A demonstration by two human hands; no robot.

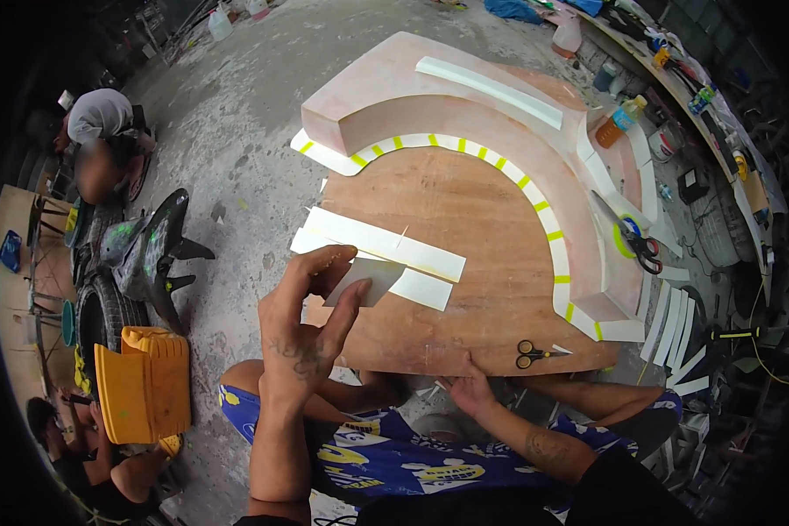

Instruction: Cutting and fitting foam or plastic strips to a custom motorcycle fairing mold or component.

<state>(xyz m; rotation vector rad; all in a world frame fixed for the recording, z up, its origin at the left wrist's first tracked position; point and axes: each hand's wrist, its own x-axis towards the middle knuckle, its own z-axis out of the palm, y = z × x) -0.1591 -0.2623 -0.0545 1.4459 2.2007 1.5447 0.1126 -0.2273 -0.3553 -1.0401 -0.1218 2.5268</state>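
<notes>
Currently, at far left, one person (pixel 118 469) sits low and another (pixel 105 118) crouches farther up, with a tyre (pixel 96 307), a dark fairing (pixel 145 250) and a yellow crate (pixel 149 386) between them. Next comes the left hand (pixel 302 311), raised over the left part of the board (pixel 482 316), its thumb and forefinger pinched closed on a small pale card (pixel 374 279). Two white strips (pixel 381 243) lie on the board behind the card; whether it touches them I cannot tell. Farther right, the right hand (pixel 473 390) is at the board's near edge, one finger over the top; its fingers look loosely parted, but how firmly they grip I cannot tell. Beyond the board's middle curves a pinkish mould (pixel 377 79), a white flange (pixel 325 158) along its foot crossed by yellow tape (pixel 555 236). Small scissors (pixel 526 354) lie near the board's front right corner. Past the mould's right side are big scissors (pixel 647 254) beside a tape roll (pixel 624 238), an amber bottle (pixel 616 127) farther back, and loose strips (pixel 672 324) at far right
</notes>
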